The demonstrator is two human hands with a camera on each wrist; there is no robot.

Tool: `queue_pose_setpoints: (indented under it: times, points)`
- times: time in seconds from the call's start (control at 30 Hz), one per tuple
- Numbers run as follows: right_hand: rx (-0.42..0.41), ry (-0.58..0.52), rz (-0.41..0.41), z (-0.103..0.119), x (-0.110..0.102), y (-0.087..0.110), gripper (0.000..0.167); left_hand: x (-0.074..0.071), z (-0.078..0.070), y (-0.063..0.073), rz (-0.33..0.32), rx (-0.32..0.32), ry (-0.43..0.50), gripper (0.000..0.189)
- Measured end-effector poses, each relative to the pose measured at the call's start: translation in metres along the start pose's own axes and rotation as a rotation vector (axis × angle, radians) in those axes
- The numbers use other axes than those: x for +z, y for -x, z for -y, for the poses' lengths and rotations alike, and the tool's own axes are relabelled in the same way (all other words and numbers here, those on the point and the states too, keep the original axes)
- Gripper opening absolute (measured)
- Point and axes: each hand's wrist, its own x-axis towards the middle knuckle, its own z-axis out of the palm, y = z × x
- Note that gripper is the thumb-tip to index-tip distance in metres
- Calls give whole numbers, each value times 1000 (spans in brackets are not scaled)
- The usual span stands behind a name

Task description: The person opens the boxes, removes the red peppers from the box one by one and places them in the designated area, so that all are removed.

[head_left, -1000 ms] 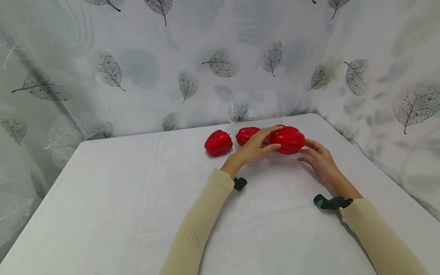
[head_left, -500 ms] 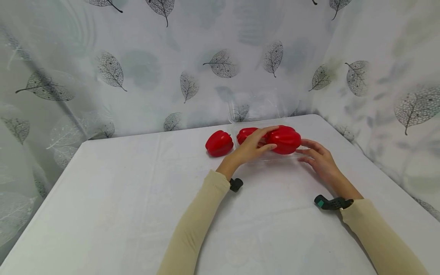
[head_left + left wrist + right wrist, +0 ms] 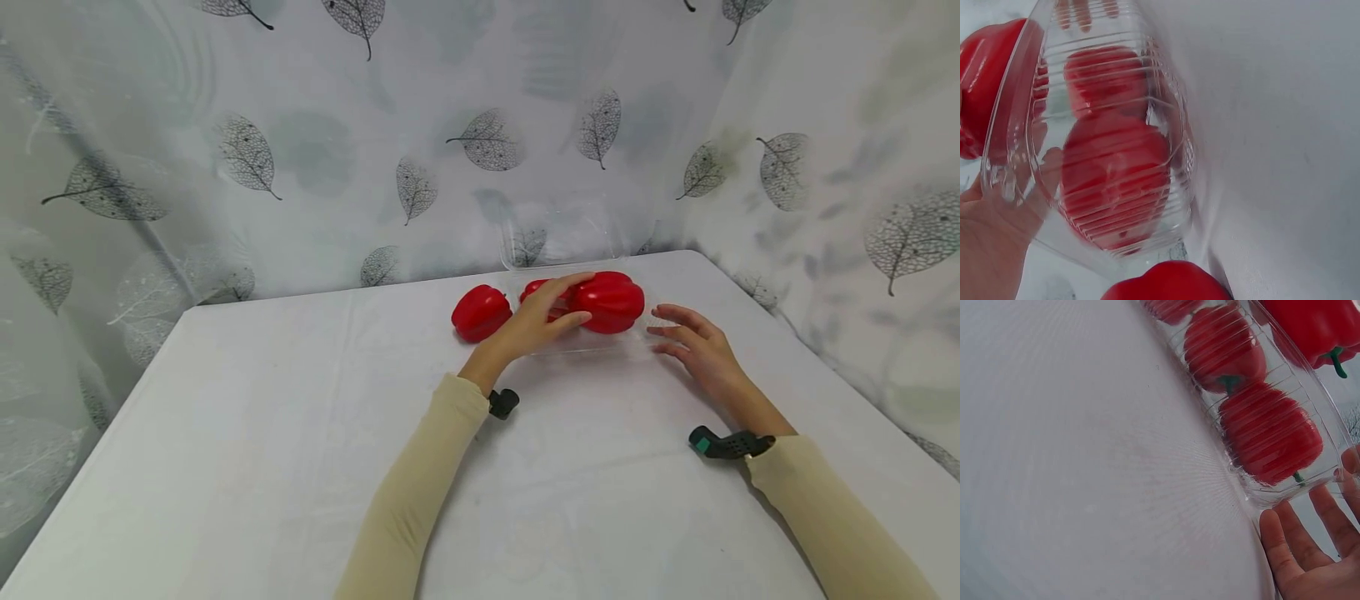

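My left hand (image 3: pixel 528 327) grips a red bell pepper (image 3: pixel 611 302) above a clear plastic clamshell container (image 3: pixel 1260 499). In the right wrist view, this pepper hangs over the container's rim with its green stem pointing down. Through the ribbed wall, red bell peppers (image 3: pixel 1272 434) show lying inside. My right hand (image 3: pixel 693 348) is at the container's right end, fingers loosely bent and fingertips right by its wall. Another red bell pepper (image 3: pixel 482 313) sits on the table just left of the container.
The container's clear lid (image 3: pixel 558 237) stands raised at the back, against a leaf-print curtain (image 3: pixel 315 158). A white cloth covers the table (image 3: pixel 300 433), whose back edge runs just behind the container.
My left hand has shifted left, carrying the held bell pepper with it, away from the right fingertips. My right hand has stayed almost in place.
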Motion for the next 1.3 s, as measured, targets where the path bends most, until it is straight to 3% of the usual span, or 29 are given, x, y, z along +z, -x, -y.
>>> queue_pose_setpoints:
  times: [0.53, 1.3]
  points:
    - [-10, 4, 22, -1, -3, -2, 34, -22, -5, 8, -46, -64, -6, 63]
    - [-17, -30, 42, -1, -3, 0, 31, -46, 6, 30, -95, -103, -13, 63]
